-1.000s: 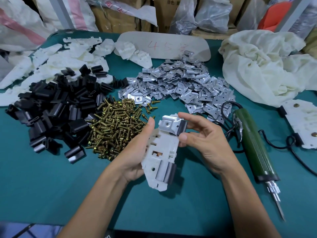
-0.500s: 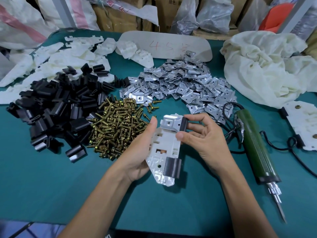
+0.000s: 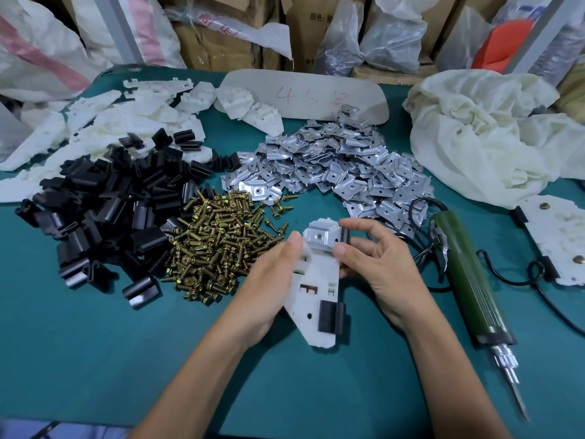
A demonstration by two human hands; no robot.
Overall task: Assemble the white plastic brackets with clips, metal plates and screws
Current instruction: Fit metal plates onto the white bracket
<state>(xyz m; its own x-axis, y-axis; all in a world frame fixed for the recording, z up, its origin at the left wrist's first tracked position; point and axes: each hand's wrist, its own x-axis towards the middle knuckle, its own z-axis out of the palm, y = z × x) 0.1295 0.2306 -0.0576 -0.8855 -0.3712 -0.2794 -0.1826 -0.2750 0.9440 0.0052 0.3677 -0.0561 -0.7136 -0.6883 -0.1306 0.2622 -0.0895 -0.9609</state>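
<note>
Your left hand (image 3: 269, 280) grips one white bracket (image 3: 316, 280) at the centre. It carries two black clips: your right hand (image 3: 380, 267) pinches the upper clip (image 3: 345, 234) beside one metal plate (image 3: 319, 237); the lower clip (image 3: 330, 316) sits at its five o'clock. One screwdriver (image 3: 468, 280) lies at three o'clock.

Bare surface (image 3: 79, 359) is lying open along the near edge, widest at the left. Farther back, heaps of black clips (image 3: 104, 217), screws (image 3: 218, 245) and metal plates (image 3: 332, 166) are crowding the way; the green screwdriver (image 3: 468, 274) is lying across the right, crumpled cloth (image 3: 474, 131) behind it.
</note>
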